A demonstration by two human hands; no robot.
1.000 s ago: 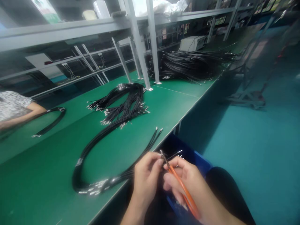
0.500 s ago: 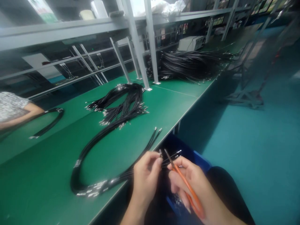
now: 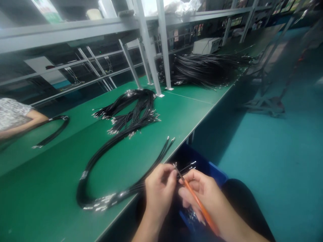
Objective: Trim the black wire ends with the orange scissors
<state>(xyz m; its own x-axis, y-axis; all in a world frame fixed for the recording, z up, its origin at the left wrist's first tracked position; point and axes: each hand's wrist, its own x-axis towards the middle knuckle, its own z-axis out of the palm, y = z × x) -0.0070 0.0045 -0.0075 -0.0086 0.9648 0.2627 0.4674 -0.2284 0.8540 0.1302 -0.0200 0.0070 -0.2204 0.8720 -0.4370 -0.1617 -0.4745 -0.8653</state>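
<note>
At the table's front edge my left hand (image 3: 161,186) pinches the end of a black cable, whose small metal tip barely shows past the fingertips. My right hand (image 3: 202,191) is wrapped round orange-handled pliers or cutters (image 3: 200,205); which of the two, I cannot tell. Their thin dark jaws touch or almost touch the cable tip by my left fingers. From beneath my left hand a black cable bundle (image 3: 88,161) curves away over the green table, with white labels on it. A few loose cable ends (image 3: 168,144) stick out over the edge.
A blue bin (image 3: 217,173) with small bits in it sits below the table edge, beside my dark-clad leg. Further bundles (image 3: 136,104) and a large cable pile (image 3: 204,69) lie behind. Metal posts (image 3: 148,50) rise from the table. A co-worker's arm (image 3: 37,117) is at left.
The tool's jaws have moved left and up to the cable tip, and its handles have come closer together. My left hand has shifted slightly right.
</note>
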